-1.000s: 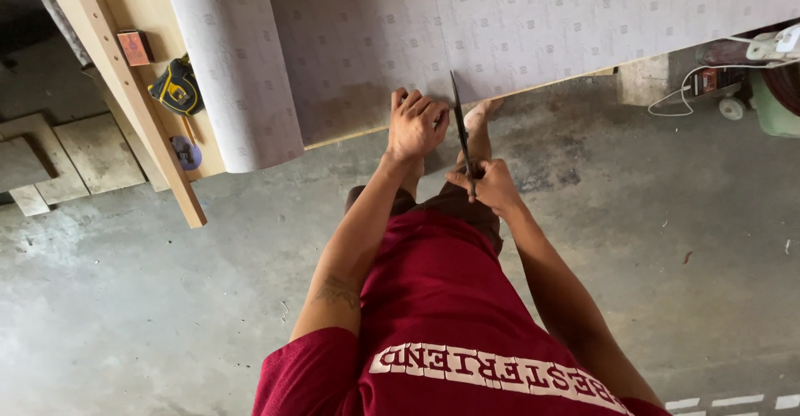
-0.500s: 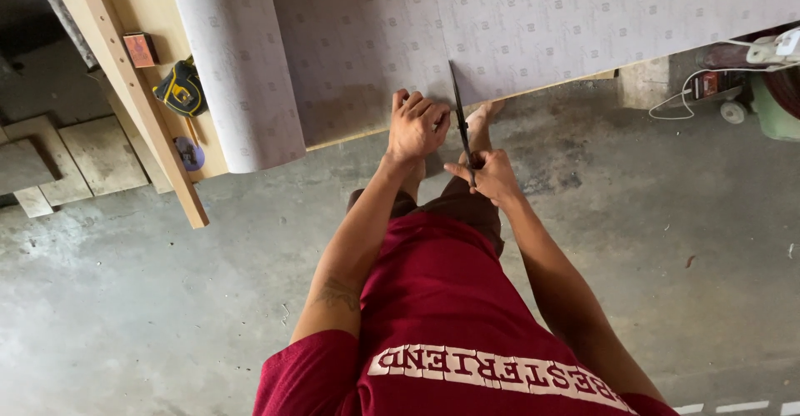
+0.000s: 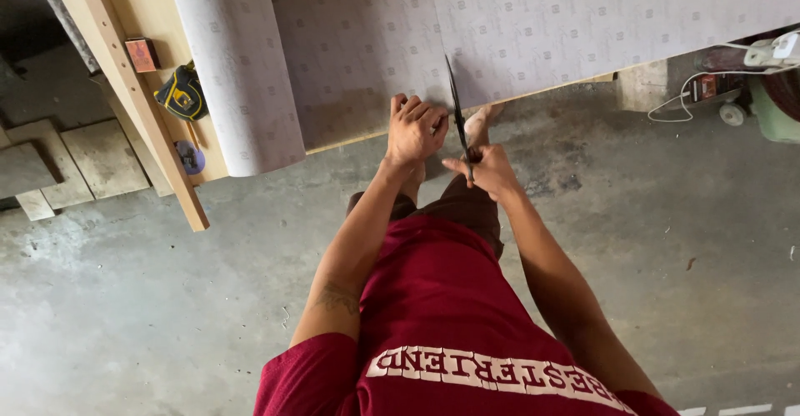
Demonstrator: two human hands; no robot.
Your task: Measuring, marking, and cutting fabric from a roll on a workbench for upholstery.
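A wide sheet of pale grey patterned material (image 3: 542,16) lies over a wooden table, partly unrolled from a roll (image 3: 233,66) at the left. My left hand (image 3: 414,128) presses down on the sheet's near edge with its fingers curled over it. Just to its right, my right hand (image 3: 485,168) grips the handles of dark long-bladed scissors (image 3: 457,103), whose blades point away from me into the sheet at the table's edge.
A long wooden strip (image 3: 142,99) lies along the table's left side, with a small reddish block (image 3: 142,53), a yellow-black tape measure (image 3: 183,95) and a small round item (image 3: 190,156) beside it. Wooden boards (image 3: 58,162) lie on the concrete floor; cables and a machine (image 3: 750,74) stand at right.
The scissors and my right hand have edged slightly forward along the sheet. My left hand stays on the sheet's edge.
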